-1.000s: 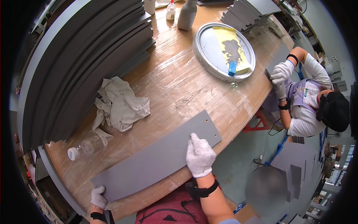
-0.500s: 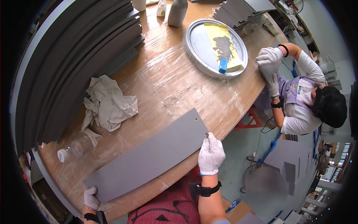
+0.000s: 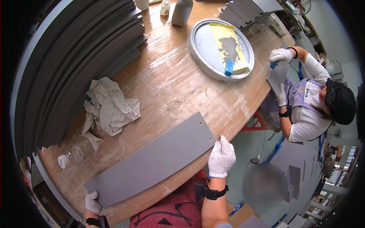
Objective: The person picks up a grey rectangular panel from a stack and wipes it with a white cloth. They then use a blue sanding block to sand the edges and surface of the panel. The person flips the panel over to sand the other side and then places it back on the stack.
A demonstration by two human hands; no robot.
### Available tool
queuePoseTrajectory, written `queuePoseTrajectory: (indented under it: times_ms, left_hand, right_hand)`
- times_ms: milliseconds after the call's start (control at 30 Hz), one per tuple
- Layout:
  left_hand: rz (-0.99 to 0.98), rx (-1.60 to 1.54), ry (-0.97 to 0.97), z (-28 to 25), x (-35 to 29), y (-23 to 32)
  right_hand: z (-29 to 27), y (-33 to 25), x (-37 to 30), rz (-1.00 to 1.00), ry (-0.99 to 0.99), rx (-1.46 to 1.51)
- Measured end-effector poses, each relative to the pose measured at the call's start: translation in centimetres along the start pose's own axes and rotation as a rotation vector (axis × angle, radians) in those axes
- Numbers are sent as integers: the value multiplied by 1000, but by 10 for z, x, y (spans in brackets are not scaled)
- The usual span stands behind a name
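Note:
A long grey panel (image 3: 152,161) lies slantwise on the wooden table, with two small holes near its far right end. My left hand (image 3: 93,202), in a white knit glove, has its fingers closed on the panel's near left corner. Just off the right end, my gloved right hand (image 3: 221,157) is closed in a pinch, apart from the panel. A tiny dark bit shows at its fingertips, too small to name.
A crumpled white cloth (image 3: 112,108) and a clear bottle with a white cap (image 3: 64,161) lie left. Behind stand stacked dark panels (image 3: 76,60), a grey bottle (image 3: 181,13) and a round tub lid (image 3: 201,60) bearing yellow sandpaper (image 3: 218,32). A co-worker (image 3: 308,95) holds a blue block (image 3: 273,65) over a panel.
My right hand has moved slightly right, away from the hole at the panel's edge. My left hand stays put. The co-worker's upper hand has lifted, showing a blue block.

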State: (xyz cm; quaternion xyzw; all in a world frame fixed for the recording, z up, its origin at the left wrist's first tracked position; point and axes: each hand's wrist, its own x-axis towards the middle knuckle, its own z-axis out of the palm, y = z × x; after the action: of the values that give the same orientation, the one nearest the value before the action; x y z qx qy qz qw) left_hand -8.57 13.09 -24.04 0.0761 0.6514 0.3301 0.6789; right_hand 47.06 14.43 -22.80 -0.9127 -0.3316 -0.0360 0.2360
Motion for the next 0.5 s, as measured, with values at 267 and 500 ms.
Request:
queuePoseTrajectory:
  times_ms: [267,500]
  left_hand:
    - [18,2,12,17,-5,7]
    - [-44,-9,-12,12,-5,9]
  right_hand:
    - [14,-6,24,-119,69,-32]
    - [12,17,35,-100,26,-109]
